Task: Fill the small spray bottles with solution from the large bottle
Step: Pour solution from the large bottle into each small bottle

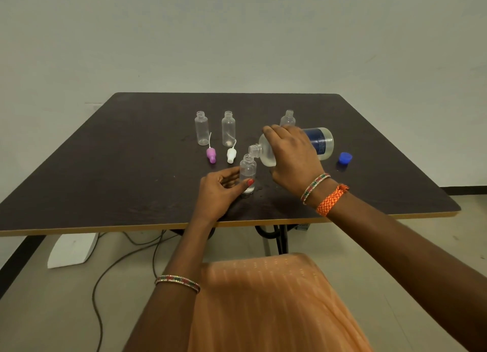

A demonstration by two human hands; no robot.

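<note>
A large bottle is gripped by the right hand, its fingers curled over the body, and is tipped nearly flat with its open neck pointing left and down, just above the mouth of a small bottle. That small bottle stands upright on the desk near the front edge and is held low on its body by the left hand, pinched between thumb and fingers. A little clear liquid is seen at its base. Three more uncapped small bottles stand further back: a left bottle, a middle bottle, and a far bottle partly hidden behind the right hand. A pink sprayer and a white sprayer lie before the first two. A blue cap lies right of the large bottle.
</note>
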